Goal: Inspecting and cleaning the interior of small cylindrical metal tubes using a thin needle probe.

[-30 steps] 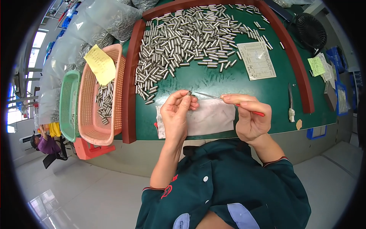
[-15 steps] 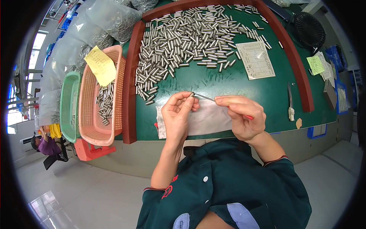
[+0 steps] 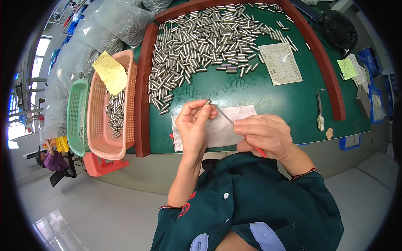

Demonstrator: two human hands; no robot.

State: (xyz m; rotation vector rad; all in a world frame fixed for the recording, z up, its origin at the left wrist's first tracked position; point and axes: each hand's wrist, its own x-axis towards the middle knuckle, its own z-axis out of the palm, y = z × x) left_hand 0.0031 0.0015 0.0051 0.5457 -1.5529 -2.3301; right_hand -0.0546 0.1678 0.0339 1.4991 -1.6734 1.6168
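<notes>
- I see the left hand (image 3: pixel 193 123) pinching a small silvery metal piece (image 3: pixel 208 102) between thumb and forefinger.
- The right hand (image 3: pixel 268 136) grips a slim grey metal tool with a red handle (image 3: pixel 226 117); I can't tell whether its tip touches the piece.
- A slipping tip could prick the left fingers; a loose pinch could drop the piece onto the rumpled white cloth (image 3: pixel 224 136).

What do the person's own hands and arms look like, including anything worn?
The left hand and right hand are bare, with no gloves or wristwatch showing. The forearms are uncovered too. Short dark green sleeves end in cuffs with thin red and pale trim.
</notes>
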